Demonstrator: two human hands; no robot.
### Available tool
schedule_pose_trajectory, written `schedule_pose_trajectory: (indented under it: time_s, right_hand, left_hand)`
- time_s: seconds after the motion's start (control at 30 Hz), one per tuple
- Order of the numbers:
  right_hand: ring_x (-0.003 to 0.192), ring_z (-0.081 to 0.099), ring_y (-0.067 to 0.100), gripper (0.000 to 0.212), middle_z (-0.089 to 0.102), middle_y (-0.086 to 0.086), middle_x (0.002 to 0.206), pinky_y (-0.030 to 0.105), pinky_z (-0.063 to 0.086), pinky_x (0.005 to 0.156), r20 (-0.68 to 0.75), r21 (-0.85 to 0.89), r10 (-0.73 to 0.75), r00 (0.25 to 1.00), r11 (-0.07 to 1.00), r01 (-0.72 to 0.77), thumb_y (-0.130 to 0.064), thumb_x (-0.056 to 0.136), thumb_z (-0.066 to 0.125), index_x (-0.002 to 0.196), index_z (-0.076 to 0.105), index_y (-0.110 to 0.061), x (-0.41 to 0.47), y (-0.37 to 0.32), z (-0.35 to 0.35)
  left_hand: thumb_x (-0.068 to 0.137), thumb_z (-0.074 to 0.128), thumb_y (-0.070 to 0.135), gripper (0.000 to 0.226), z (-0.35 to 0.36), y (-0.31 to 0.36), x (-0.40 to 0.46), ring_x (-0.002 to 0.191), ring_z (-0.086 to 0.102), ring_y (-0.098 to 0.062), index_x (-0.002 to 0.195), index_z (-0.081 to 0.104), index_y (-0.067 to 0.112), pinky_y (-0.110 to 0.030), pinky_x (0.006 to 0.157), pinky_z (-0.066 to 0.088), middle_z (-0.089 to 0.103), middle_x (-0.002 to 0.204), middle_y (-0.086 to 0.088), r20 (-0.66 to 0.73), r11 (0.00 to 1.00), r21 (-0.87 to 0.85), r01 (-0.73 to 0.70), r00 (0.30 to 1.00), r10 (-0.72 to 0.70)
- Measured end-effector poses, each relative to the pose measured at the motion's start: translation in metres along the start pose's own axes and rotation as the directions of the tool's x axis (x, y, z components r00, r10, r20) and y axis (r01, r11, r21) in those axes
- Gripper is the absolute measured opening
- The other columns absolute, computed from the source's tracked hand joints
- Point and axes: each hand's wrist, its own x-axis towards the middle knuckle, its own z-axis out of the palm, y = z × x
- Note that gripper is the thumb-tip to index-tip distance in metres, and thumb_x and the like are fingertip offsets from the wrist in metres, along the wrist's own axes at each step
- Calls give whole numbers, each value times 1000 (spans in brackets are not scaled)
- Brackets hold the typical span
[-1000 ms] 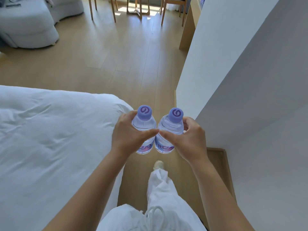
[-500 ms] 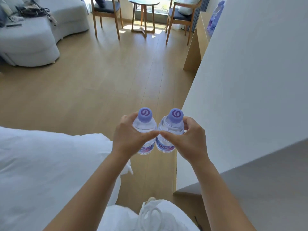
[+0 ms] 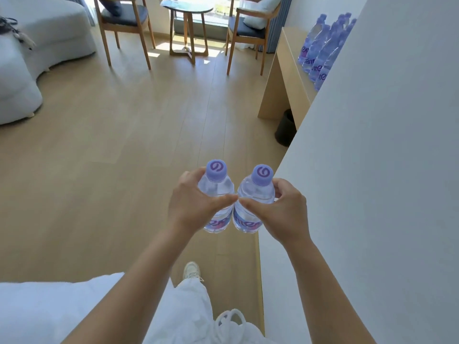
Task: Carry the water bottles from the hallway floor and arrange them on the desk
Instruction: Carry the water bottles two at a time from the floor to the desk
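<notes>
Two clear water bottles with purple caps are held upright side by side in front of me, above the wooden floor. My left hand (image 3: 192, 204) grips the left bottle (image 3: 215, 187); my right hand (image 3: 282, 211) grips the right bottle (image 3: 257, 192). The two bottles nearly touch. Ahead on the right stands a light wooden desk (image 3: 285, 60), partly hidden by a white wall. Several more purple-capped bottles (image 3: 323, 48) stand in a row on the desk by the wall.
The white wall corner (image 3: 347, 170) is close on my right. A black bin (image 3: 285, 129) sits under the desk. Two wooden chairs (image 3: 124, 26) and a small round table (image 3: 187, 11) stand at the far window. A grey sofa (image 3: 29, 58) is at left, white bedding (image 3: 62, 309) at lower left.
I have walked forward past the bed and along the wall. The desk and its bottles have come into view. Both hands keep the same hold on the bottles.
</notes>
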Motion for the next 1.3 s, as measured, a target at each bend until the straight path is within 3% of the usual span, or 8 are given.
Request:
schedule_pose_trajectory:
  time_s: [0.17, 0.37, 0.6, 0.83, 1.03, 1.17, 1.3]
  right_hand:
    - [73, 62, 10, 40, 64, -12, 77, 39, 55, 70, -67, 18, 50, 997, 999, -49, -40, 60, 82, 87, 62, -18, 93, -18, 31]
    - [76, 64, 14, 40, 65, -11, 81, 40, 57, 71, -103, 23, 65, 993, 998, -63, -40, 62, 81, 90, 61, -21, 189, -31, 57]
    - [73, 64, 7, 34, 63, -19, 75, 31, 57, 65, -141, 31, 75, 987, 997, -71, -42, 61, 81, 85, 61, -27, 309, -17, 77]
    - [67, 60, 2, 29, 65, -12, 70, 22, 48, 60, -138, 96, 115, 984, 990, -102, -33, 60, 81, 80, 63, -23, 468, 5, 75]
    - [71, 62, 5, 33, 66, -9, 74, 24, 50, 64, -139, 110, 143, 980, 986, -128, -33, 61, 82, 85, 64, -20, 593, 10, 57]
    - [71, 63, 8, 37, 66, -7, 74, 24, 49, 63, -157, 82, 170, 973, 984, -158, -38, 61, 82, 87, 64, -18, 653, 16, 49]
    - [73, 63, 11, 38, 67, -5, 76, 26, 50, 65, -204, 61, 202, 958, 979, -193, -38, 62, 83, 89, 65, -18, 714, 27, 47]
  left_hand:
    - [43, 77, 51, 41, -11, 14, 112, 89, 61, -11, 76, 52, 50, -38, 82, 52, 61, 97, 7, 41, 1000, -7, -11, 999, 11]
    - [43, 75, 50, 42, -12, 29, 223, 88, 62, -14, 80, 56, 43, -42, 82, 52, 62, 95, 4, 92, 1000, -12, -20, 996, 21]
    - [45, 76, 47, 51, 15, 40, 343, 88, 63, -16, 92, 64, 31, -43, 82, 53, 64, 95, 1, 128, 999, -24, -31, 991, 34]
    - [43, 76, 48, 45, 67, 70, 486, 88, 63, -13, 84, 59, 43, -42, 82, 53, 62, 96, 5, 123, 999, -10, -47, 991, 48]
    - [43, 76, 48, 46, 115, 111, 602, 86, 63, -15, 85, 62, 35, -43, 81, 53, 65, 95, 0, 143, 998, -7, -69, 987, 69]
    - [38, 73, 56, 61, 145, 129, 663, 88, 63, -13, 94, 63, 32, -41, 81, 54, 63, 99, 2, 196, 997, -14, -70, 978, 72]
    - [41, 74, 51, 54, 174, 138, 730, 89, 64, -17, 90, 64, 30, -44, 82, 53, 64, 98, -2, 260, 995, -67, -76, 961, 91]
